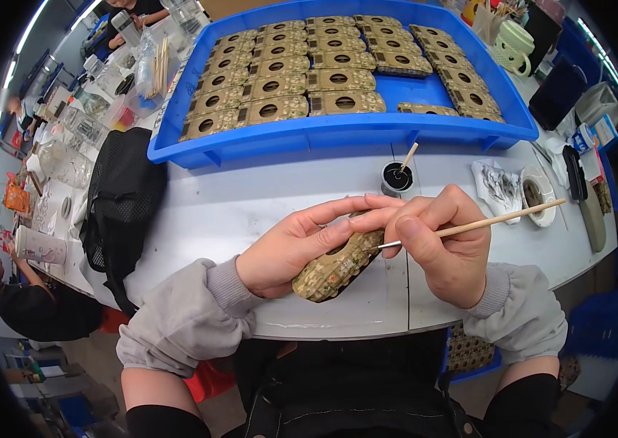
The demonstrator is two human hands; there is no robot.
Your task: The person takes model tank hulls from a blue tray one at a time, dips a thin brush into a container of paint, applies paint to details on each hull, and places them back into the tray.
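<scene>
My left hand [291, 248] is wrapped round a camouflage-patterned model vehicle hull [334, 268], tilted above the table's front edge. Small red and white markings show on its side. Between the thumb and fingers of my right hand [444, 241] is a thin paintbrush [502, 218] with a pale wooden handle. Its tip lies at the hull's side, apparently touching it. Fingers of both hands meet over the top of the hull, hiding part of it. Just beyond my hands stands a small pot of black paint [396, 178] with a wooden stick [410, 156] in it.
A large blue tray [250, 148] with several rows of similar hulls [274, 109] spans the back. A black mesh bag [123, 208] lies at left. To the right are a stained tissue [499, 191] and a white dish [537, 196]. Other people sit at left.
</scene>
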